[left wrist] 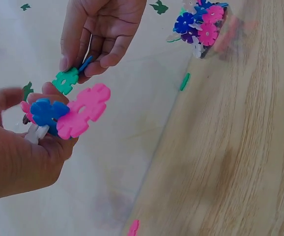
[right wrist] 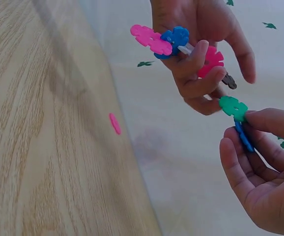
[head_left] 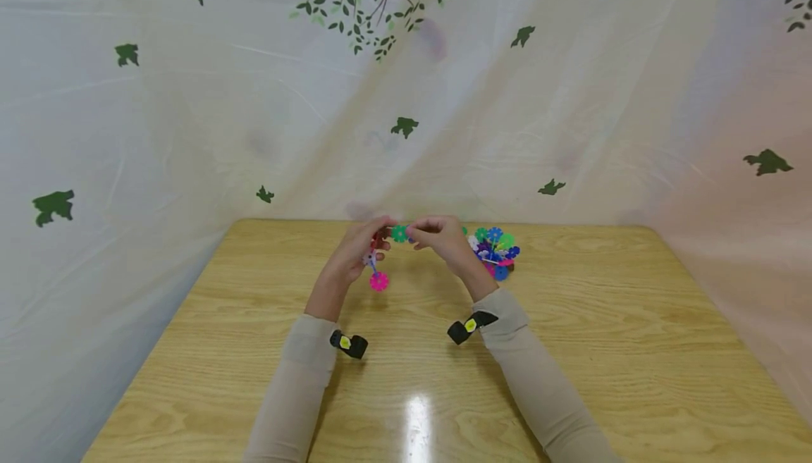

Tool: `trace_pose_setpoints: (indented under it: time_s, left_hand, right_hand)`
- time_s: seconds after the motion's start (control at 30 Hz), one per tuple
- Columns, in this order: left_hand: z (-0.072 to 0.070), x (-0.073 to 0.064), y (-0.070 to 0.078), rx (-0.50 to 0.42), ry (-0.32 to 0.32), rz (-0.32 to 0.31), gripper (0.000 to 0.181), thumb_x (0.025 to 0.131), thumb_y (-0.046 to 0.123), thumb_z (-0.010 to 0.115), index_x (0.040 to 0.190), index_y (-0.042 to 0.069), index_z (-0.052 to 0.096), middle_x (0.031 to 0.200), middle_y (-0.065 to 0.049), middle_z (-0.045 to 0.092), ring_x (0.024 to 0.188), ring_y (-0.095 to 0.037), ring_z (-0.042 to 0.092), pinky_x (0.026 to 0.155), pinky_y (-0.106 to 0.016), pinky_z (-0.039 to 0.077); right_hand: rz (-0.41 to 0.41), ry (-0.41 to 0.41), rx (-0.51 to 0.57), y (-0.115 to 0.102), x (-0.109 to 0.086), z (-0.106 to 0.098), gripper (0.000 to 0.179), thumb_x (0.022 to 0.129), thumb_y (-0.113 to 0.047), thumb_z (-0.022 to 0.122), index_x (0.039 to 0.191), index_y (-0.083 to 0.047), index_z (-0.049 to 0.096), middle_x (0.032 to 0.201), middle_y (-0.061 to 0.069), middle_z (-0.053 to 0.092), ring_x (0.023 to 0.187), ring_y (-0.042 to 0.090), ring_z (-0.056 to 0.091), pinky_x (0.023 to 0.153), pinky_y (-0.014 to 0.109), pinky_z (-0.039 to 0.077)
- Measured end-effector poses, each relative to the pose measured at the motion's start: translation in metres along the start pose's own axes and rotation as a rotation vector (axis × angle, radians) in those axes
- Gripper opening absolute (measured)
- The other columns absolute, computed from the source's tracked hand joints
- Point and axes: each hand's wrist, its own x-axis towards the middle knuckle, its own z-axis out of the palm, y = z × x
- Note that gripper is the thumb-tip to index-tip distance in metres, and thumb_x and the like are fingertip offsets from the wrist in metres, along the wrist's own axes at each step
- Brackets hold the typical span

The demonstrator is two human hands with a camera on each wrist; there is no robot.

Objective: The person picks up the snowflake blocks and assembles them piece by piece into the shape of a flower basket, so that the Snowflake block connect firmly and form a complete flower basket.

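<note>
A short chain of notched plastic flower discs is in my left hand (head_left: 355,250), its fingers curled round the middle. In the right wrist view the chain runs from a pink disc (right wrist: 149,39) through blue (right wrist: 176,37) and white pieces to another pink disc (right wrist: 212,62) and a dark one (right wrist: 230,81). My right hand (head_left: 449,241) pinches a green disc (right wrist: 233,107) and a blue disc (right wrist: 243,136) joined edge to edge. The green disc is right by the left fingertips, close to the chain's dark end.
A heap of mixed flower discs (head_left: 497,255) lies on the wooden table (head_left: 406,350), right of the right hand, near the far edge. Single discs lie on the table, a pink one (right wrist: 114,123) and a green one (left wrist: 184,81). A printed cloth (head_left: 317,132) hangs behind.
</note>
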Motion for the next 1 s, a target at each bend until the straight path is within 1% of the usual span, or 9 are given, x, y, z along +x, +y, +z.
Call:
trace_pose_setpoints:
  time_s: [0.07, 0.1, 0.17, 0.23, 0.37, 0.5, 0.6, 0.77, 1.0]
  left_hand:
    - [0.0001, -0.0008, 0.0006, -0.070, -0.004, -0.005, 0.027, 0.105, 0.027, 0.045, 0.101, 0.009, 0.064, 0.088, 0.002, 0.055, 0.070, -0.008, 0.054, 0.053, -0.017, 0.042]
    - [0.0002, -0.0017, 0.0010, -0.104, -0.009, -0.002, 0.024, 0.104, 0.023, 0.042, 0.096, 0.011, 0.061, 0.087, 0.002, 0.054, 0.069, -0.008, 0.054, 0.053, -0.017, 0.043]
    - [-0.0003, -0.0035, 0.0017, -0.141, -0.029, 0.009, 0.021, 0.102, 0.016, 0.037, 0.093, 0.012, 0.056, 0.087, 0.001, 0.053, 0.070, -0.009, 0.053, 0.053, -0.017, 0.043]
    - [-0.0010, -0.0047, 0.0023, -0.137, -0.044, 0.024, 0.019, 0.103, 0.012, 0.035, 0.095, 0.011, 0.053, 0.089, -0.001, 0.052, 0.072, -0.008, 0.053, 0.054, -0.016, 0.044]
    - [-0.0022, -0.0048, 0.0036, -0.082, -0.051, 0.037, 0.014, 0.106, 0.009, 0.039, 0.107, 0.008, 0.053, 0.094, -0.002, 0.054, 0.079, -0.007, 0.056, 0.061, -0.017, 0.049]
    - [-0.0026, -0.0034, 0.0049, -0.048, -0.026, 0.040, 0.015, 0.107, 0.009, 0.043, 0.117, 0.004, 0.054, 0.099, -0.003, 0.058, 0.084, -0.007, 0.062, 0.068, -0.019, 0.056]
    - [-0.0027, -0.0031, 0.0057, -0.056, -0.013, 0.039, 0.016, 0.108, 0.009, 0.045, 0.118, 0.002, 0.054, 0.102, -0.003, 0.060, 0.084, -0.007, 0.067, 0.071, -0.022, 0.059]
    - [-0.0017, -0.0046, 0.0069, -0.070, 0.012, 0.030, 0.014, 0.107, 0.011, 0.048, 0.116, 0.003, 0.057, 0.103, -0.002, 0.062, 0.082, -0.008, 0.071, 0.067, -0.021, 0.060]
    - [-0.0001, -0.0037, 0.0068, -0.028, 0.032, 0.040, 0.011, 0.107, 0.013, 0.051, 0.113, 0.006, 0.057, 0.097, 0.001, 0.063, 0.079, -0.005, 0.066, 0.057, -0.017, 0.054]
  right_hand:
    - [0.000, 0.015, 0.003, -0.0007, 0.0000, 0.0003, 0.022, 0.097, -0.012, 0.070, 0.106, 0.008, 0.073, 0.087, -0.002, 0.073, 0.089, 0.026, 0.070, 0.087, 0.050, 0.060]
    - [-0.003, 0.023, 0.004, -0.0012, -0.0001, 0.0003, 0.023, 0.096, -0.012, 0.071, 0.106, 0.009, 0.073, 0.087, -0.002, 0.073, 0.088, 0.024, 0.070, 0.086, 0.047, 0.061]
    - [-0.014, 0.039, 0.004, -0.0024, -0.0002, 0.0002, 0.023, 0.096, -0.012, 0.071, 0.105, 0.009, 0.072, 0.087, -0.002, 0.073, 0.085, 0.021, 0.070, 0.082, 0.041, 0.062]
    - [-0.032, 0.052, 0.009, -0.0037, -0.0002, 0.0001, 0.024, 0.096, -0.012, 0.072, 0.105, 0.010, 0.072, 0.088, -0.002, 0.073, 0.084, 0.018, 0.070, 0.080, 0.036, 0.062]
    - [-0.090, 0.060, 0.002, -0.0048, -0.0002, -0.0005, 0.024, 0.096, -0.013, 0.072, 0.104, 0.009, 0.072, 0.091, 0.002, 0.073, 0.082, 0.014, 0.069, 0.081, 0.037, 0.062]
    - [-0.178, 0.056, -0.025, -0.0044, 0.0001, -0.0014, 0.022, 0.096, -0.012, 0.072, 0.104, 0.008, 0.073, 0.097, 0.012, 0.072, 0.081, 0.011, 0.069, 0.083, 0.043, 0.062]
    - [-0.247, 0.054, -0.063, -0.0037, 0.0000, -0.0017, 0.019, 0.096, -0.009, 0.071, 0.105, 0.008, 0.073, 0.101, 0.020, 0.071, 0.083, 0.010, 0.068, 0.082, 0.039, 0.062]
    - [-0.322, 0.048, -0.137, -0.0026, -0.0006, -0.0019, 0.016, 0.095, -0.009, 0.071, 0.103, 0.004, 0.075, 0.107, 0.023, 0.070, 0.088, 0.011, 0.067, 0.078, 0.022, 0.059]
    - [-0.365, 0.057, -0.194, -0.0038, -0.0002, -0.0006, 0.011, 0.094, -0.007, 0.072, 0.099, 0.002, 0.076, 0.105, 0.020, 0.071, 0.091, 0.014, 0.065, 0.076, 0.021, 0.057]
